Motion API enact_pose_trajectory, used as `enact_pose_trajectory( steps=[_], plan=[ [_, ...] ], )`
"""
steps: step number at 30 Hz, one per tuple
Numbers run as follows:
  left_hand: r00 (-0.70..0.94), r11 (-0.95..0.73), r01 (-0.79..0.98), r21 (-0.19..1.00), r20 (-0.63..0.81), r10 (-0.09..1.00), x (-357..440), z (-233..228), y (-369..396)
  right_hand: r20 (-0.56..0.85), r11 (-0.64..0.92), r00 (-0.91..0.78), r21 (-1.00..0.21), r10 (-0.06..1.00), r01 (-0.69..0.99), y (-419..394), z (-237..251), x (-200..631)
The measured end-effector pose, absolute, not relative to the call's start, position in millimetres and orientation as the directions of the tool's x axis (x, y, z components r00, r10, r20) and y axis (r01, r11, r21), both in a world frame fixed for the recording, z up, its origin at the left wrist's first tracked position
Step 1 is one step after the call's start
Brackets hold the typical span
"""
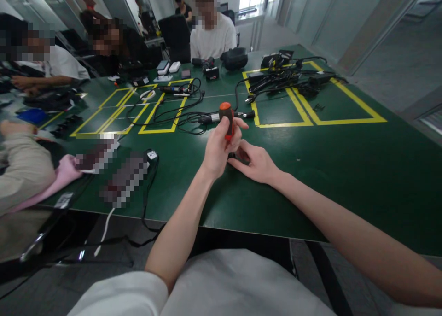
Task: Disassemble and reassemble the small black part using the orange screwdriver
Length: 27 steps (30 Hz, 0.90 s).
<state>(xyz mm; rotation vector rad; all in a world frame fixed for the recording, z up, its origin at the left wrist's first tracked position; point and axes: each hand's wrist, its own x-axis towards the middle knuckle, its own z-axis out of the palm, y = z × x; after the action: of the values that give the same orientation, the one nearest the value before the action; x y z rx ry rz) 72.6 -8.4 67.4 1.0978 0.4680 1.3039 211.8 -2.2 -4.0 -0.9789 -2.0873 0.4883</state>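
Observation:
My left hand (217,146) is wrapped round a screwdriver (225,112) with a black and orange handle, held upright, its orange end up. The thumb lies along the handle. Just below and to the right, my right hand (258,163) rests low over the green table (311,168), thumb and fingers drawn together beside the screwdriver's lower end. A small dark piece shows between those fingertips, but I cannot make out what it is. The screwdriver's tip is hidden by my hands. A dark, rod-like tool with a cable (209,119) lies just beyond my left hand.
Tangled black cables and adapters (276,79) lie at the back right within yellow tape outlines (352,121). A blurred-out phone-like thing (126,178) lies left, beside a black strap (145,201). Several people sit around the table, one in a white shirt (214,37) opposite.

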Motion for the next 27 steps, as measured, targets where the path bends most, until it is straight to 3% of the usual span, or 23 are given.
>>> enact_pose_trajectory(
  steps=[5, 11, 16, 21, 27],
  plan=[
    [0.263, 0.057, -0.556, 0.829, 0.111, 0.958, 72.8, 71.1, -15.7, 0.539, 0.613, -0.294, -0.72, 0.789, 0.325, -7.6, -3.4, 210.3],
    [0.32, 0.131, -0.577, 0.806, 0.076, 0.944, 67.2, 66.5, -17.6, 0.554, 0.597, -0.222, -0.749, 0.803, 0.289, -10.4, -4.6, 209.2],
    [0.371, 0.09, -0.551, 0.83, 0.147, 0.917, 63.4, 62.8, -16.5, 0.56, 0.595, -0.203, -0.754, 0.804, 0.278, -11.9, -3.5, 210.4],
    [0.279, -0.056, -0.543, 0.838, 0.243, 0.929, 51.6, 61.7, -10.4, 0.514, 0.559, -0.221, -0.777, 0.829, 0.29, -13.8, -1.0, 211.8],
    [0.269, -0.07, -0.357, 0.931, 0.174, 0.947, 30.9, 33.4, 9.1, 0.541, 0.59, -0.236, -0.747, 0.807, 0.306, -14.9, -0.3, 215.1]
  ],
)
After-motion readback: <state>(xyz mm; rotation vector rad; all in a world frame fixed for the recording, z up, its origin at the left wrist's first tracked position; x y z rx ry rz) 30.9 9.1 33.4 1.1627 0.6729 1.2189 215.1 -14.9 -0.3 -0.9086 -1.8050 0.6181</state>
